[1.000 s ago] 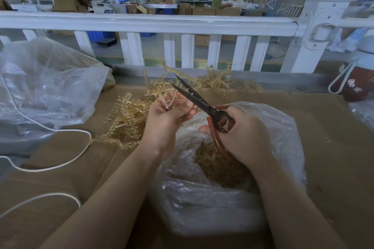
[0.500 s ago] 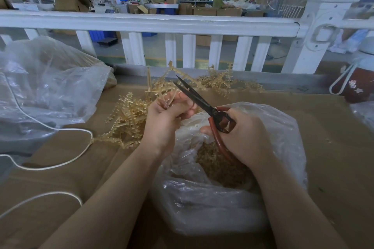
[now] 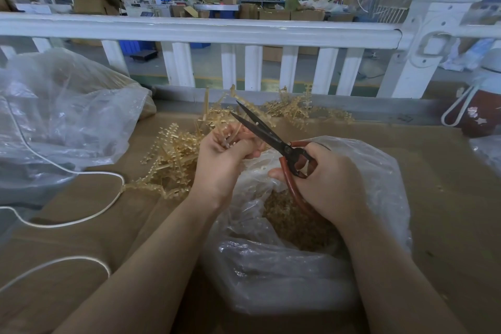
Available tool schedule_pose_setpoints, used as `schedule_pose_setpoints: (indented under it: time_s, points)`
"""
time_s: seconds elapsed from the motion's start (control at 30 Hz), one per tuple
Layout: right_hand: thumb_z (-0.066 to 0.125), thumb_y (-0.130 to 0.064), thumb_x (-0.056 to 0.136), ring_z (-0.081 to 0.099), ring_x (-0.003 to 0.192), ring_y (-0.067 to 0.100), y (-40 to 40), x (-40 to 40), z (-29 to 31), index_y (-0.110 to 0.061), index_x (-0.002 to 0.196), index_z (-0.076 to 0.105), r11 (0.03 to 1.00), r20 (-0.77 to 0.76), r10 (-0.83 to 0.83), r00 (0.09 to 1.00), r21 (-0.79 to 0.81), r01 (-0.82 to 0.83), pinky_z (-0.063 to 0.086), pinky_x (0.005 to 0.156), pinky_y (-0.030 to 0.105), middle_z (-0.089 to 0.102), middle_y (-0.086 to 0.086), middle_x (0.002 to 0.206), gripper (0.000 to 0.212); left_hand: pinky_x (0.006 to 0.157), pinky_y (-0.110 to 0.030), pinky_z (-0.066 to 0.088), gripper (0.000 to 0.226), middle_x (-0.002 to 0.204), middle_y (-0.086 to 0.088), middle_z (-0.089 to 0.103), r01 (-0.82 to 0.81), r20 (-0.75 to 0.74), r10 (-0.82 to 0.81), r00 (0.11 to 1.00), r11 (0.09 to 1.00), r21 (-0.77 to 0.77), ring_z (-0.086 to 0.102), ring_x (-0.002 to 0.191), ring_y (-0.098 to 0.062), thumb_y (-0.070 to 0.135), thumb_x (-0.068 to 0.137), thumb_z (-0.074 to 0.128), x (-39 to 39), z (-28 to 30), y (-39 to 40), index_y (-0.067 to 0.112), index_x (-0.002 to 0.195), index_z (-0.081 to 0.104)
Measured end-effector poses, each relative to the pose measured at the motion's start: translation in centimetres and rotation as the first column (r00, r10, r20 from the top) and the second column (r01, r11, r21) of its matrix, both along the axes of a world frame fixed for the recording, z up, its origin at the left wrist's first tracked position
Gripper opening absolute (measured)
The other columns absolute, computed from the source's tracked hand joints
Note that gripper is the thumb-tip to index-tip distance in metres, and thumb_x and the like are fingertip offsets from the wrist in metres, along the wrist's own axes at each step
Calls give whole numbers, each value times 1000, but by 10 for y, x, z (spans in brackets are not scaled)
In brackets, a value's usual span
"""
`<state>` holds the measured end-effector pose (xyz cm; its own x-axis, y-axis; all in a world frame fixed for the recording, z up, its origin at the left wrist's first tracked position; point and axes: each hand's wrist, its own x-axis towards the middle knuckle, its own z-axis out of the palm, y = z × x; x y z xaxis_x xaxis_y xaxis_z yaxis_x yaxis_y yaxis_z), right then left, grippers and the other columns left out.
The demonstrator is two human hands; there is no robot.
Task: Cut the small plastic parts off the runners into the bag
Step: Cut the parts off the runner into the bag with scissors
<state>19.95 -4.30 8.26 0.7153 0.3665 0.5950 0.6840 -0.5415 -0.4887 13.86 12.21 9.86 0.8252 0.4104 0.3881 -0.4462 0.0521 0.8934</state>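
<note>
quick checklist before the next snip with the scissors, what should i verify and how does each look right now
1. Scissors gripped by the right hand: ok, fingers through the red handles.
2. Blades parted for a cut: ok, tips apart.
3. Runner held by the left hand: ok, fingers curled round it.
4. Left fingers out of the blades' path: cannot tell, the blades cross just above the fingers.
5. Bag under the cut: ok, its mouth is open below both hands, cut parts inside.
6. Runner seated between the blades: cannot tell, hand hides it.
</note>
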Motion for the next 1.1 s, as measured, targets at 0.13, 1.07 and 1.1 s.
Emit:
schedule_pose_setpoints:
  time_s: [0.13, 1.07, 1.1]
  points:
    - [46, -92, 67, 59, 70, 0, -2, 0, -1, -30, 103, 72, 998, -47, 56, 997, 25, -55, 45, 66, 9, 59, -27, 80, 77, 70, -29, 51, 14, 75, -14, 63, 5, -1, -5, 1000, 1000, -27, 58, 70, -19, -12, 80, 58, -1, 2, -2, -1, 79, 66]
    - [76, -49, 78, 67, 64, 4, 4, 6, -2, -31, 76, 70, 978, -284, 115, 952, 200, -59, 60, 61, 31, 70, -15, 69, 19, 63, -19, 47, 21, 68, -4, 65, 92, -276, -95, 956, 996, -22, 60, 66, -12, -4, 81, 71, -6, 1, -14, 14, 69, 70]
    - [78, -41, 81, 67, 65, 3, 5, 6, -2, -33, 74, 68, 976, -297, 137, 945, 202, -78, 59, 60, 29, 70, -19, 71, 14, 65, -20, 45, 23, 70, -2, 66, 92, -288, -92, 953, 996, -15, 60, 68, -12, -2, 80, 72, -6, 1, -14, 17, 67, 70]
